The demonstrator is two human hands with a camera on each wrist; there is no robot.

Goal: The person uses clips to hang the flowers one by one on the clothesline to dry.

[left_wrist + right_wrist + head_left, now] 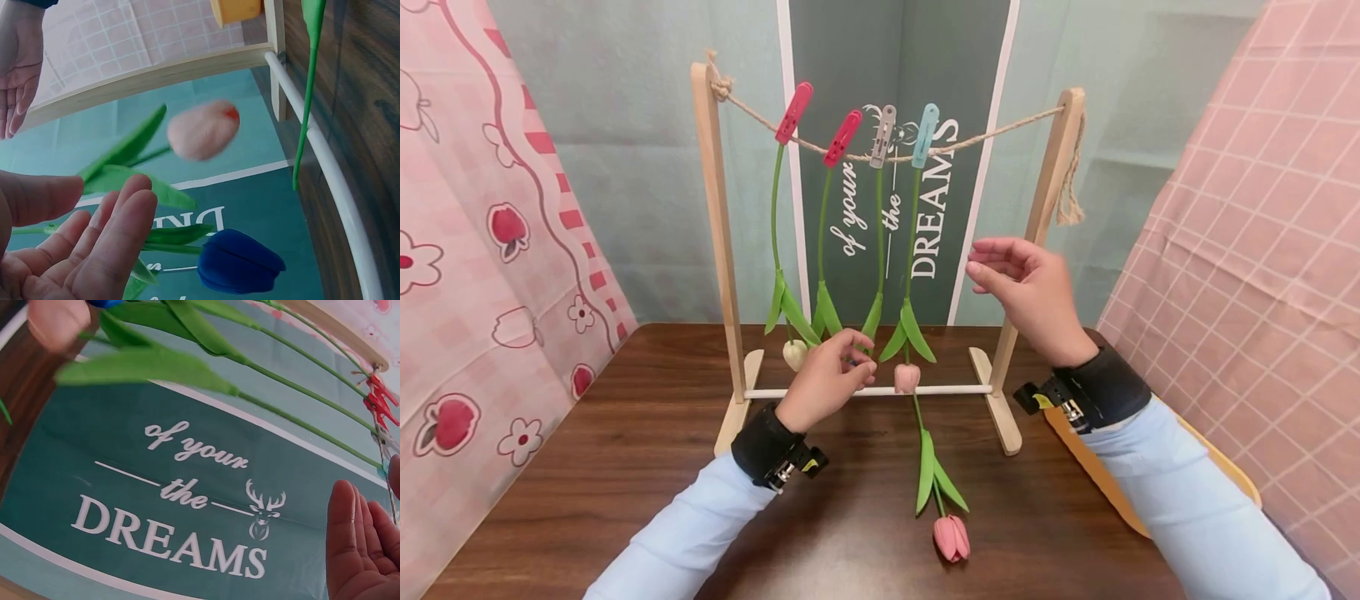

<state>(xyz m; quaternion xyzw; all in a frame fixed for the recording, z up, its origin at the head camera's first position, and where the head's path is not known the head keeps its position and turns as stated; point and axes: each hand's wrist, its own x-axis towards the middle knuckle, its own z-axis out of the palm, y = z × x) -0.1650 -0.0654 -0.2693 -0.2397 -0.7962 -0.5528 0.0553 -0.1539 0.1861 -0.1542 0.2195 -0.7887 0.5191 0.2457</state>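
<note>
Four tulips hung head-down; my left hand point(824, 382), fingers loosely apart, sat nearest the pink tulip point(907, 377), just rightward.

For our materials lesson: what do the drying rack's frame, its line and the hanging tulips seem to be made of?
Frame: pale unpainted wood, matte, faint grain showing. Line: coarse twisted twine, probably jute, knotted and frayed at the posts. Tulips: likely artificial, plastic or fabric; stems and leaves are uniformly bright green and smooth.

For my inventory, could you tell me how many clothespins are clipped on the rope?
4, side by side mid-rope: red clothespin, second red clothespin, grey clothespin, blue clothespin. None seem hidden.
</note>
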